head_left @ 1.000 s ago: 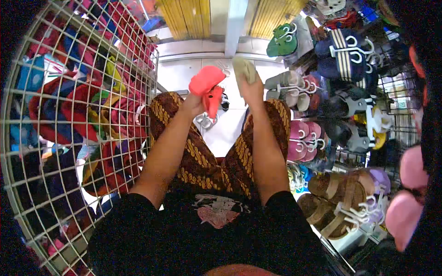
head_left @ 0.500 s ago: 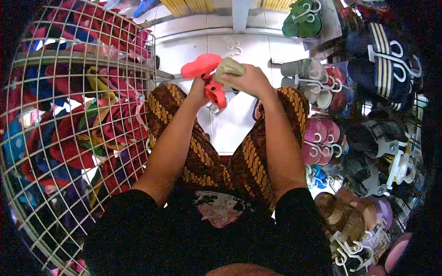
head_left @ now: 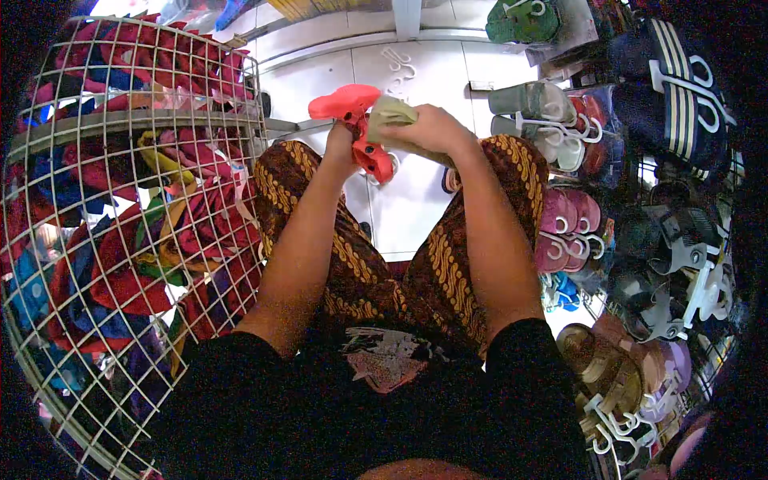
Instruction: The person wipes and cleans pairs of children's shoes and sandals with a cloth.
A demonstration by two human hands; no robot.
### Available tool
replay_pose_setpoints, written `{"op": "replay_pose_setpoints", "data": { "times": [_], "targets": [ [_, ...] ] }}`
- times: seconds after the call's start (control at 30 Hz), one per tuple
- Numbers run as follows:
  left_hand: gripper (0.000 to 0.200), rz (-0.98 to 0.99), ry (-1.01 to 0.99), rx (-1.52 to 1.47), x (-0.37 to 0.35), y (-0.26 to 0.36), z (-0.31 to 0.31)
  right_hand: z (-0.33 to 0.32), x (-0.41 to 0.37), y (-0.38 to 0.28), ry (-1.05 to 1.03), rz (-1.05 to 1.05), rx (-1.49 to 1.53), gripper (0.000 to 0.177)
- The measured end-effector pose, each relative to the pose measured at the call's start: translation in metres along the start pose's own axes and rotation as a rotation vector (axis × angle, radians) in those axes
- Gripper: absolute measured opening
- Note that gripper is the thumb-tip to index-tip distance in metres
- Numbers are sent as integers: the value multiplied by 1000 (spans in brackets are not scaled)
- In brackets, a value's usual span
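My left hand (head_left: 342,147) is closed around a pair of coral-red sandals (head_left: 344,102) with dark round spots on them. A bit of white, perhaps a hanger, shows beside the lower sandal. My right hand (head_left: 434,130) grips a folded pale olive cloth (head_left: 390,120), its fingers wrapped over the top. The cloth is against or just in front of the sandals' right side and hides part of them. Both hands are above the floor, between and beyond my knees.
White hangers (head_left: 398,62) lie on the tiled floor (head_left: 320,78). At left stands a wire basket (head_left: 258,88) full of colourful cloth items. On the right hang navy striped slides (head_left: 676,96), grey sandals (head_left: 524,100), pink sandals (head_left: 570,210) and brown sandals (head_left: 600,364).
The sandals and both hands have shifted slightly left and up. The cloth has turned and spread a little lower in my right hand. My view has tilted slightly.
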State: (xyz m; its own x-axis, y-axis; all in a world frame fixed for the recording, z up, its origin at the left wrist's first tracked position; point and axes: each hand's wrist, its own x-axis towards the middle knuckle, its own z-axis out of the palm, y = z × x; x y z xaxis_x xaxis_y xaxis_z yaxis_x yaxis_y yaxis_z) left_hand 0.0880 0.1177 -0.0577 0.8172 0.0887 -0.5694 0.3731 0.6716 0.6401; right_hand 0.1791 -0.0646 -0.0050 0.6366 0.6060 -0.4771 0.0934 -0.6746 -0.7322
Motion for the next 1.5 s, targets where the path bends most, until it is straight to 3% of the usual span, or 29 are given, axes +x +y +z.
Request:
{"op": "replay_pose_setpoints", "data": {
  "times": [0.07,0.2,0.3,0.37,0.47,0.63,0.73,0.77,0.87,0.97,1.13,1.17,1.3,1.4,1.5],
  "targets": [
    [45,1,-40,64,15,-12,-20,-8,-3,-10,102,108,-67,58],
    [41,-1,30,-25,2,-10,-4,4,1,7,-78,-87,-13,59],
    [43,83,-36,111,0,-10,-11,-3,-3,1,-4,60,15,60],
    [44,105,-3,113,-5,-12,-8,-1,-3,2,14,147,41,56],
    [42,120,143,103,-6,-14,-2,10,-10,9,49,-54,128,52],
    [44,121,262,102,-4,-15,-4,4,-17,2,91,21,-6,49],
    [46,86,196,103,11,-20,-16,5,-13,6,167,-1,-57,45],
    [47,110,63,39,13,-26,-19,5,-15,2,202,26,-82,45],
    [52,62,66,67,17,-29,-22,5,-20,-2,216,12,-123,44],
    [60,171,8,317,24,-31,-25,7,-22,-10,226,24,-266,43],
    [70,49,26,262,0,-21,5,19,-13,-12,372,-11,-405,42],
    [70,66,41,273,-2,-20,5,21,-14,-9,368,-74,-429,44],
    [64,108,51,360,2,-21,-4,2,-22,-17,150,-1,-265,45],
    [60,112,39,378,1,-19,1,12,-20,-15,310,-102,-356,42],
    [63,142,108,287,-2,-16,3,7,-14,-10,150,-9,-130,42]
  ]
}}
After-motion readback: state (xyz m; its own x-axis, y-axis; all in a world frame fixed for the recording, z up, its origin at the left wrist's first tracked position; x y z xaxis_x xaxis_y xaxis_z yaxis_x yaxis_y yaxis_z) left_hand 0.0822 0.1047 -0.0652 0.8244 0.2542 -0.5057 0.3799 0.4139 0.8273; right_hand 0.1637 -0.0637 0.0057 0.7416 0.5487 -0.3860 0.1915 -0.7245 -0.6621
